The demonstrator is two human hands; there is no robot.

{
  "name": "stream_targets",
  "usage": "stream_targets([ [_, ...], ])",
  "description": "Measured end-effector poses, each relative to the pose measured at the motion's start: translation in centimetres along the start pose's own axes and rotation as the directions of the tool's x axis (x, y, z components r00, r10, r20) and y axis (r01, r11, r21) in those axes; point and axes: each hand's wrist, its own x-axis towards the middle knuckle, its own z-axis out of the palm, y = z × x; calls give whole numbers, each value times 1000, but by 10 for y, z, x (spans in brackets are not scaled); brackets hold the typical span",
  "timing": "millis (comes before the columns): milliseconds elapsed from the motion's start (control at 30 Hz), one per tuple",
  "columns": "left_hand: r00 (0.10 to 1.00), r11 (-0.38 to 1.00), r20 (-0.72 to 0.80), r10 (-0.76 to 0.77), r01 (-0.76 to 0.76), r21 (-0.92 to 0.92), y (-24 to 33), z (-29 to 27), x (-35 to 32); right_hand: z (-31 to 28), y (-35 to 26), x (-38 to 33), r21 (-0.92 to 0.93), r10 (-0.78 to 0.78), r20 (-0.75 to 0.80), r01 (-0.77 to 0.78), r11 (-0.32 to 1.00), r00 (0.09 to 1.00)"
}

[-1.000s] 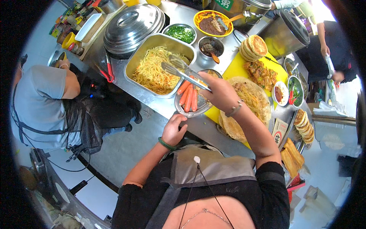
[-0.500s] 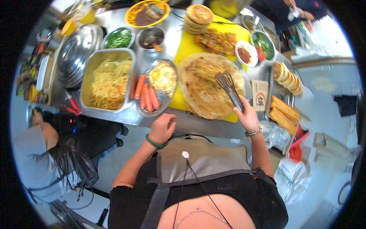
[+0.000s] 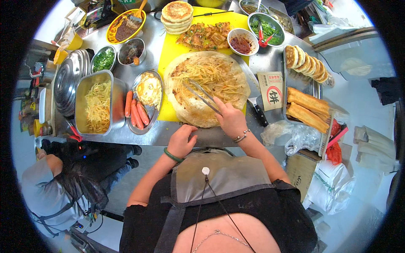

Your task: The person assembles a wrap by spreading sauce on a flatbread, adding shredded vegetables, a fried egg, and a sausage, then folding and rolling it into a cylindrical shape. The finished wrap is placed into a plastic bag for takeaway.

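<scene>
My right hand (image 3: pixel 231 122) grips metal tongs (image 3: pixel 204 96), whose tips rest in pale shredded vegetables (image 3: pixel 219 72) on a large round flatbread (image 3: pixel 192 116). The shreds are spread over the bread's upper half. Brown sauce patches show around them. Under the bread lies a yellow cutting board (image 3: pixel 168 48). My left hand (image 3: pixel 181 141) is at the counter's front edge, loosely curled, thumb apart from the fingers, holding nothing. Left of the bread, an oval steel plate (image 3: pixel 157 110) carries a fried egg (image 3: pixel 149 87) and several sausages (image 3: pixel 137 114). Beside it stands a deep steel tub (image 3: pixel 119 105) of shreds.
Behind the bread are browned chopped pieces (image 3: pixel 206 36), stacked round breads (image 3: pixel 177 14) and sauce bowls. A knife (image 3: pixel 260 115) and a paper bag (image 3: pixel 270 90) lie to the right, near a tray (image 3: pixel 278 76) of breads and dough sticks. Another person (image 3: pixel 50 181) is at lower left.
My right hand and the tongs have moved left and lowered onto the bread. The shreds now cover more of it, and less shows in the tub. My left hand stays near the edge.
</scene>
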Motion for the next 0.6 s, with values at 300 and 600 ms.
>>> stream_targets([
  [300,996,998,-93,2,4,64,-11,4,-9,-42,68,-3,-80,103,-2,-103,991,995],
  [600,969,996,-240,66,-50,71,-31,-25,-31,-77,56,25,80,16,208,-33,996,978],
])
